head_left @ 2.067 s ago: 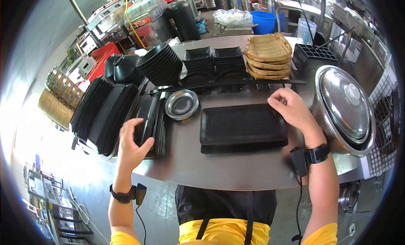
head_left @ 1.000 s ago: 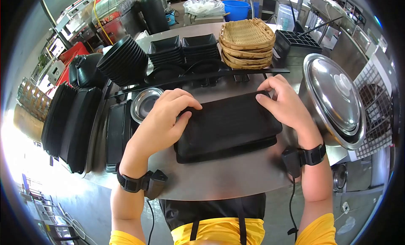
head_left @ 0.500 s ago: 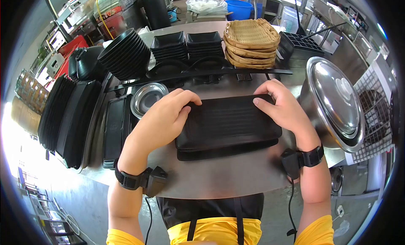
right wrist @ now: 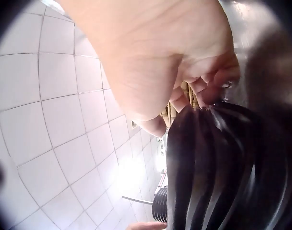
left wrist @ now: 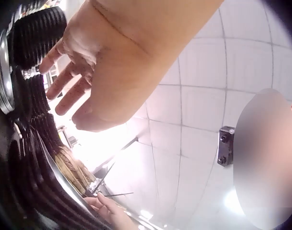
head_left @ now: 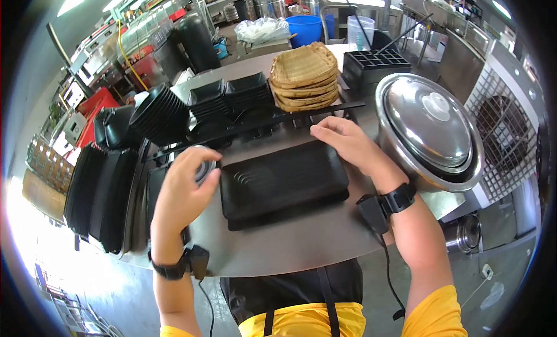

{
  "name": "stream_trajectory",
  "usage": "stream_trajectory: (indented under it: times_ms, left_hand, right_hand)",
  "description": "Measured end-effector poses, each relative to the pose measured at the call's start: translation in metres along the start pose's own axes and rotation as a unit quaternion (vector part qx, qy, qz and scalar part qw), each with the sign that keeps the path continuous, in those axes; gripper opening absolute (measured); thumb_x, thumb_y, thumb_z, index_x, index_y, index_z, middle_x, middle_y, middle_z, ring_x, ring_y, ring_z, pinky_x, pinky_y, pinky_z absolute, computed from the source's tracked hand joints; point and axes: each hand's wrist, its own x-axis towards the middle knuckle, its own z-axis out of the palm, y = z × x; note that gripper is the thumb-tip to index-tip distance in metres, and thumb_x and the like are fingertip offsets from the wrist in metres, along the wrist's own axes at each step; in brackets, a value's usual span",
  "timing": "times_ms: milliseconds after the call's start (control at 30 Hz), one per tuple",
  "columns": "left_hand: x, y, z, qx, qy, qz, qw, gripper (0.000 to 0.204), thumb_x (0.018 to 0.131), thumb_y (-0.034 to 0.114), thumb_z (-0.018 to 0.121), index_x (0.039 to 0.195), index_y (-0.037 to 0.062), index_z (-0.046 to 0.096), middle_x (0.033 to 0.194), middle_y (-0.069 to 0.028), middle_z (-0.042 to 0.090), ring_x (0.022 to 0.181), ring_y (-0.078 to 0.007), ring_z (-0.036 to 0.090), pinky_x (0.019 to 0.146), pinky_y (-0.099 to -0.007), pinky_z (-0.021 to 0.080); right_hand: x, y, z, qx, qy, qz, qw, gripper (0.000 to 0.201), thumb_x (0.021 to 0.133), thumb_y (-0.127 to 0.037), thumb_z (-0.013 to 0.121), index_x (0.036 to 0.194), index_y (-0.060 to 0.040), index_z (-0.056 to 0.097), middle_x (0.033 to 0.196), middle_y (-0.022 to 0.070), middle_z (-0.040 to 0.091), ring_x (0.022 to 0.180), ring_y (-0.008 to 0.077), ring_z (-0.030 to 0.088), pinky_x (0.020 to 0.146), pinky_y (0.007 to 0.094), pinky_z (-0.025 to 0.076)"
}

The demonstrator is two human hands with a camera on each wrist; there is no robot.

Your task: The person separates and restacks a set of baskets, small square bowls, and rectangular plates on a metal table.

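Observation:
A stack of black rectangular trays [head_left: 284, 177] lies on the steel table, its rims showing one above another in the right wrist view. My left hand [head_left: 184, 192] is off the stack's left end, over a small round metal dish [head_left: 202, 170] that it partly hides; its fingers are spread and loosely bent around nothing [left wrist: 102, 72]. At the far right corner of the stack is my right hand [head_left: 357, 151]. Its fingers [right wrist: 210, 86] are at the trays' end, while the thumb stands apart from the rim; whether the fingertips touch is hard to tell.
A large lidded steel pot [head_left: 429, 131] stands right of the trays. Behind a long black bar [head_left: 272, 121] are woven baskets [head_left: 304, 76], black square dishes [head_left: 246, 90] and stacked bowls [head_left: 159, 115]. More black trays [head_left: 110, 200] stand at the left.
My left hand reached the stack's left end from the left and has since drawn back off it. My right hand remains by the far right corner. The head view has shifted.

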Motion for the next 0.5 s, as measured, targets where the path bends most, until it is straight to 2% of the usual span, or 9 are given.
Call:
stream_trajectory:
  times_ms: [67,133,200,267,333,400,467,500]
  left_hand:
    - [-0.019,0.003,-0.015,0.066,0.026,-0.034,0.997,0.027,0.081,0.006,0.067,0.107,0.0007,0.062,0.108,-0.0143,0.064,0.107,-0.0295,0.062,0.098,-0.0360,0.045]
    - [-0.044,0.005,-0.029,0.167,0.026,-0.073,0.983,0.031,0.081,0.010,0.070,0.110,0.0015,0.061,0.115,-0.0151,0.062,0.113,-0.0319,0.059,0.101,-0.0392,0.044]
    - [-0.076,-0.017,-0.036,0.227,0.017,-0.111,0.967,0.042,0.081,0.017,0.074,0.117,0.0026,0.058,0.125,-0.0188,0.057,0.123,-0.0366,0.052,0.105,-0.0441,0.041]
    - [-0.104,-0.035,-0.039,0.224,-0.055,-0.243,0.942,0.067,0.076,0.029,0.081,0.131,0.0050,0.053,0.146,-0.0244,0.041,0.136,-0.0426,0.041,0.112,-0.0489,0.034]
    - [-0.126,-0.043,-0.030,0.241,-0.041,-0.221,0.944,0.078,0.074,0.039,0.082,0.139,0.0081,0.051,0.153,-0.0244,0.033,0.140,-0.0438,0.035,0.112,-0.0505,0.035]
    - [-0.129,-0.039,-0.029,0.226,-0.026,-0.257,0.939,0.076,0.076,0.035,0.080,0.141,0.0087,0.050,0.154,-0.0241,0.034,0.142,-0.0431,0.032,0.114,-0.0504,0.033]
    - [-0.131,-0.046,-0.028,0.198,0.005,-0.230,0.953,0.065,0.080,0.027,0.076,0.137,0.0084,0.053,0.151,-0.0233,0.040,0.140,-0.0425,0.034,0.114,-0.0496,0.033]
    - [-0.132,-0.055,-0.029,0.175,0.038,-0.224,0.958,0.053,0.083,0.018,0.072,0.132,0.0067,0.056,0.147,-0.0214,0.046,0.137,-0.0403,0.039,0.113,-0.0479,0.034]
  right_hand:
    - [0.002,0.000,-0.001,0.012,-0.001,0.007,1.000,0.031,0.098,-0.032,0.066,0.100,-0.0019,0.068,0.091,-0.0023,0.060,0.086,0.0055,0.051,0.079,0.0238,0.043]
    - [-0.001,-0.006,0.000,-0.049,0.021,-0.016,0.998,0.032,0.097,-0.034,0.066,0.098,-0.0018,0.067,0.091,-0.0021,0.059,0.085,0.0059,0.051,0.077,0.0249,0.043]
    - [-0.001,0.000,-0.001,-0.031,0.035,0.003,0.999,0.033,0.097,-0.035,0.067,0.095,-0.0014,0.067,0.090,-0.0009,0.058,0.084,0.0069,0.052,0.075,0.0260,0.043]
    - [0.003,0.002,0.002,-0.055,0.036,-0.046,0.997,0.034,0.097,-0.035,0.067,0.093,-0.0009,0.067,0.090,0.0013,0.059,0.084,0.0082,0.053,0.074,0.0265,0.044]
    - [0.002,0.002,0.003,-0.072,0.039,-0.057,0.995,0.035,0.097,-0.035,0.066,0.092,-0.0008,0.067,0.092,0.0037,0.060,0.084,0.0098,0.055,0.075,0.0270,0.044]
    - [0.001,0.001,0.004,-0.087,0.045,-0.070,0.993,0.035,0.097,-0.035,0.066,0.092,-0.0005,0.068,0.094,0.0046,0.061,0.084,0.0107,0.055,0.075,0.0276,0.045]
    - [-0.001,-0.004,0.003,-0.092,0.041,-0.060,0.993,0.035,0.097,-0.035,0.065,0.094,-0.0007,0.068,0.094,0.0037,0.059,0.085,0.0103,0.054,0.077,0.0271,0.044]
    - [-0.001,-0.004,0.003,-0.089,0.039,-0.053,0.994,0.035,0.097,-0.035,0.065,0.095,-0.0007,0.068,0.094,0.0036,0.059,0.085,0.0102,0.054,0.077,0.0270,0.044]
